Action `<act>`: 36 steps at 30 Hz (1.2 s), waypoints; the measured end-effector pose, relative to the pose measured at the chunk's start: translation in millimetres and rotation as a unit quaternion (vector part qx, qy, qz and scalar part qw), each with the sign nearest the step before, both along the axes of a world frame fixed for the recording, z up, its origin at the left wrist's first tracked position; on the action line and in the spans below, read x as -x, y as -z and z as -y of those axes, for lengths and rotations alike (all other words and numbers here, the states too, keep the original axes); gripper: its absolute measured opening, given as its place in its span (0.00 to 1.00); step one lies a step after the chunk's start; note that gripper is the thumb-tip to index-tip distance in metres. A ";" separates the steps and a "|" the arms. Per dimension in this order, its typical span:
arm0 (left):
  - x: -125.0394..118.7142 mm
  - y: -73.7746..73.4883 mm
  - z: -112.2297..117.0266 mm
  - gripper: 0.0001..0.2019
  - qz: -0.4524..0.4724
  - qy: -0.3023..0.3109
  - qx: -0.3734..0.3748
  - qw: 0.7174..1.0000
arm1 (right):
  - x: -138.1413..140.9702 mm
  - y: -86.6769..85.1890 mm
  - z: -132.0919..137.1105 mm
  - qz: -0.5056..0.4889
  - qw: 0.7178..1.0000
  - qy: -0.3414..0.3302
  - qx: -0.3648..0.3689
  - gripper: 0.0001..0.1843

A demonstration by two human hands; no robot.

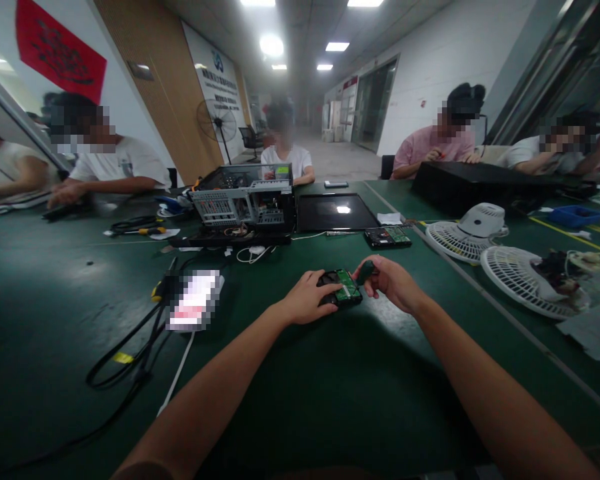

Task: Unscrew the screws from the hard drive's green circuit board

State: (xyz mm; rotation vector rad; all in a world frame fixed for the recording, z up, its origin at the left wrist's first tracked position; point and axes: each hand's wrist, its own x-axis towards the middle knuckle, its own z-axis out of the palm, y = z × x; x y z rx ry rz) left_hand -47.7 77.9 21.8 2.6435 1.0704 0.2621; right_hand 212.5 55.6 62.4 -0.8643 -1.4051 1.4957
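A hard drive (349, 291) with a green circuit board facing up lies on the green table in front of me. My left hand (307, 297) rests over its left end, thumb at the near edge and fingers across the top, holding it in place. In my right hand (387, 283) is a screwdriver with a dark green handle (365, 272), gripped between thumb and fingers at the drive's right end. Its thin shaft seems to point toward the board; where the tip sits I cannot make out. Another hard drive (388, 237) lies farther back.
A lit phone (196, 300) with a white cable and black cords (130, 373) lie left. An opened computer case (245, 200) and a flat black screen (336, 212) stand behind. White fan parts (520, 280) sit right. Several people are seated around the table.
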 end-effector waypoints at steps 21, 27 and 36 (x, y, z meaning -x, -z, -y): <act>-0.3 2.2 -0.5 0.29 0.001 0.001 -0.009 1.000 | -2.6 4.0 -4.0 -0.003 1.000 0.029 -0.008 0.18; -0.3 0.6 0.1 0.29 -0.002 -0.002 -0.005 1.000 | -2.2 1.8 -5.1 -0.012 1.000 0.018 0.007 0.23; -0.5 1.7 -0.6 0.29 -0.002 0.003 -0.013 1.000 | -1.4 2.1 -3.1 0.001 1.000 0.021 0.002 0.19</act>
